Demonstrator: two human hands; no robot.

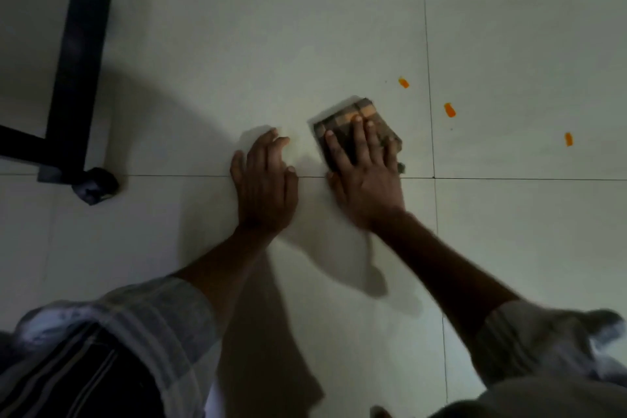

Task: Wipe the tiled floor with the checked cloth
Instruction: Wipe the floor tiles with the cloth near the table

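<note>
Three orange scraps (450, 110) lie beyond and right of the right hand (364, 176), pressed flat on the folded checked cloth (380, 124); left hand (264, 185) rests empty, fingers spread, on the tiled floor (271, 44).

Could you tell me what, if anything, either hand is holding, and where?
The right hand presses flat on top of the folded checked cloth, not gripping it. The left hand rests bare on the tiled floor.

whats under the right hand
The folded checked cloth lies under the right hand, pressed flat on the tiled floor. Its far edge and right side stick out past the fingers. The part beneath the palm is covered, as is the floor below it.
</note>
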